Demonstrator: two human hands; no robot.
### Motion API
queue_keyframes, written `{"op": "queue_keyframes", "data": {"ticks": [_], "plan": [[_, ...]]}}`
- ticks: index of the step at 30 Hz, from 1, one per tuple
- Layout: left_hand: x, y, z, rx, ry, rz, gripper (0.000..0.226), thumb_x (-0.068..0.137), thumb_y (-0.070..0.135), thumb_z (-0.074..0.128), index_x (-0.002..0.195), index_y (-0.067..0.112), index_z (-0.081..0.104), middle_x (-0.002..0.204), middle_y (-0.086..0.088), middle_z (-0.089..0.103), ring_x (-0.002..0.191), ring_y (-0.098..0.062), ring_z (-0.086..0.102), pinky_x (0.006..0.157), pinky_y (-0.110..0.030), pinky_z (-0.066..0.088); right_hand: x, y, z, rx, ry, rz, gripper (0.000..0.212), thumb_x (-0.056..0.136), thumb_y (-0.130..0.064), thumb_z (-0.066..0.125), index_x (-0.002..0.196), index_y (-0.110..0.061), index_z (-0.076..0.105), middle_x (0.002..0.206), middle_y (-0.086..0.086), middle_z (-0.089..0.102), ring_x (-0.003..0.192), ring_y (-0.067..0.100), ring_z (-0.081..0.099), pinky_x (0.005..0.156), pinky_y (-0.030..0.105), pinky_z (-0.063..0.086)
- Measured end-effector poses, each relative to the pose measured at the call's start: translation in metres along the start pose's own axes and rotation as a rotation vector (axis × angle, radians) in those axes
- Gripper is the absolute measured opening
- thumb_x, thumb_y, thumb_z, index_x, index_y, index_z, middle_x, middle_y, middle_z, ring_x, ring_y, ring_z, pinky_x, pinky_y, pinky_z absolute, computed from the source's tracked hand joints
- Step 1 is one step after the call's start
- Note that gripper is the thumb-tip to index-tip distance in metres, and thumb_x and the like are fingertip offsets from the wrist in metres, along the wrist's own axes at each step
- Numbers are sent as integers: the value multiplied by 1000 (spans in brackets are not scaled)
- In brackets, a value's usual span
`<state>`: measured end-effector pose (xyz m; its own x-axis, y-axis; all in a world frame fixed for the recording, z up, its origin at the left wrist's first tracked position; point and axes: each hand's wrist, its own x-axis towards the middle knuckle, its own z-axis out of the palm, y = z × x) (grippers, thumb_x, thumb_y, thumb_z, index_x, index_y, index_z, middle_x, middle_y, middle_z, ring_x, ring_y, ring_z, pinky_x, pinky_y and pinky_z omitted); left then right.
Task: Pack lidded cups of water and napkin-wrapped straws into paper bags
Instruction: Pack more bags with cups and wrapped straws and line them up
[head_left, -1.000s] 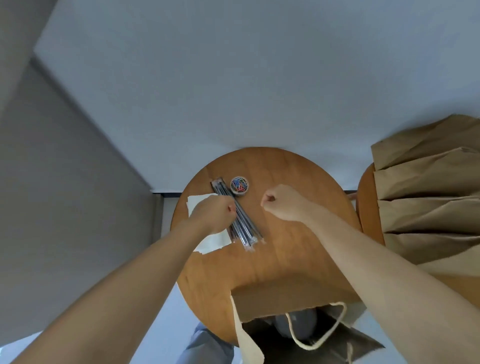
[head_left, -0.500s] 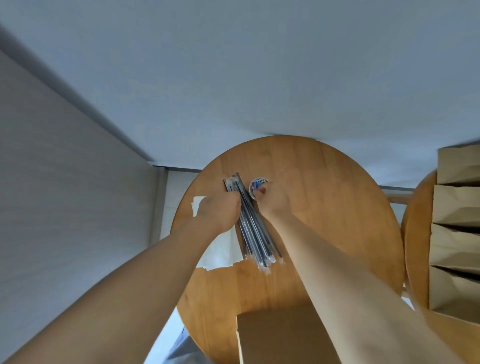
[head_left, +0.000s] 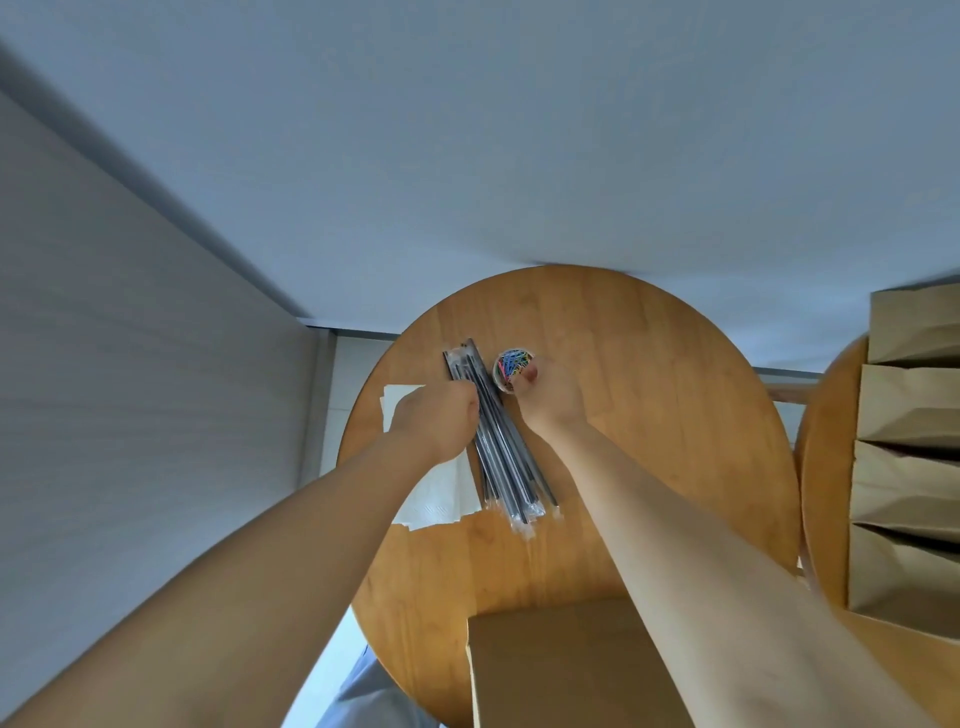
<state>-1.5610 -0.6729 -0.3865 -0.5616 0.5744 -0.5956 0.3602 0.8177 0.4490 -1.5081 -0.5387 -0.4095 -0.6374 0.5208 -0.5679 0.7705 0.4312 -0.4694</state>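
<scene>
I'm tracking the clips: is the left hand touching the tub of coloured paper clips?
No, the right hand touches the clip tub; the left hand grips the straws.

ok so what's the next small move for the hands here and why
Probably pull one of the wrapped straws free with the left hand and lay it on the napkins. That hand curls on the bundle, the napkins lie right beside it, and the right hand is only at the clip tub.
</scene>
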Motion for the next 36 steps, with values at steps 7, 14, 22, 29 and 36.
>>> {"op": "queue_keyframes", "data": {"ticks": [7, 14, 22, 29, 36], "plan": [[-33, 27, 1, -73, 27, -11, 23, 93, 12, 40, 81, 9, 60, 89, -10, 65, 83, -28, 59, 70, -38, 48, -42, 8, -40, 251, -104, -10, 17, 89, -4, 53, 75, -14, 53, 68, 5, 61, 58, 14, 55, 58, 29, 46], [-110, 66, 31, -188, 126, -22, 21, 92, 13, 44, 93, 10, 65, 94, -5, 67, 90, -23, 60, 79, -36, 51, -131, 42, -88, 305, -267, -145, 19, 94, 0, 49, 109, -7, 59, 80, 5, 61, 67, 12, 56, 68, 26, 49], [-221, 106, 69, -217, 206, 40, 18, 91, 24, 55, 92, 15, 70, 90, 4, 65, 87, -14, 59, 81, -28, 49, -239, 91, -124, 307, -132, -273, 16, 89, -4, 59, 104, -6, 66, 78, 1, 63, 65, 8, 58, 55, 10, 48], [-301, 110, 77, -159, 167, 69, 37, 90, 7, 45, 120, 22, 61, 117, -1, 62, 108, -17, 53, 95, -31, 43, -308, 128, -133, 320, 26, -345, 18, 93, -5, 54, 95, -15, 69, 86, 2, 65, 73, 15, 59, 75, 27, 53], [-321, 115, 113, 504, 145, 121, 119, 68, 49, 74, 151, 19, -5, 147, -4, 32, 137, -27, 26, 115, -48, 22, -370, 163, -127, 470, 165, -390, 18, 93, -4, 51, 97, -13, 66, 81, -1, 63, 71, 10, 58, 55, 8, 46]]}}
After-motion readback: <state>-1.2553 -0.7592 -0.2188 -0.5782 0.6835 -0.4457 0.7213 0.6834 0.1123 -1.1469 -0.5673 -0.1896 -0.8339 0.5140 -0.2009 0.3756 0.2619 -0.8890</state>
